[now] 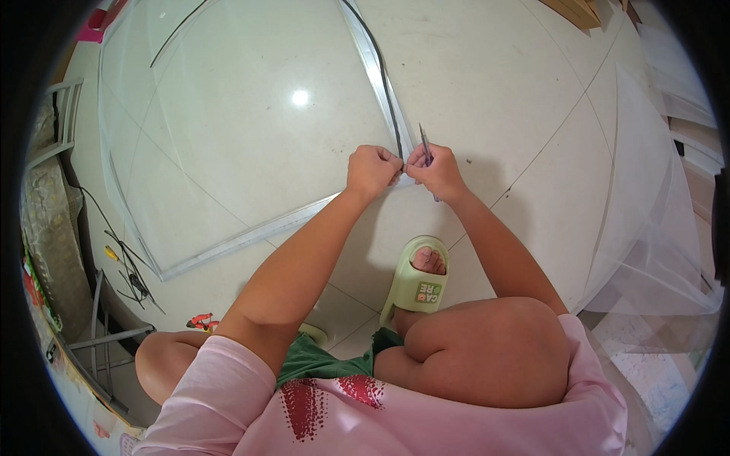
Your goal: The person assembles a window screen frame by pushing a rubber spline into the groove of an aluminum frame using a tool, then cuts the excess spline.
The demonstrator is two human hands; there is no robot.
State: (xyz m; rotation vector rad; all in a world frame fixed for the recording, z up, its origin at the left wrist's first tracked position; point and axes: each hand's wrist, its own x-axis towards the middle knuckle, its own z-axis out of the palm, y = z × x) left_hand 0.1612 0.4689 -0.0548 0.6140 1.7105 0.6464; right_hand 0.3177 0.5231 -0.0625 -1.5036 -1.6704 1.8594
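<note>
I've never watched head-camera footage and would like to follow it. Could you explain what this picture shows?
There is no machine: these are a person's two bare hands, seen by a wide fisheye camera worn on the head and looking down, so straight edges look bent. On the tiled floor lies a metal frame, with a black cord along one side. The left hand seems to pinch the cord near a corner; the right hand, fingertips close by, holds a slim pen-like tool.
</note>
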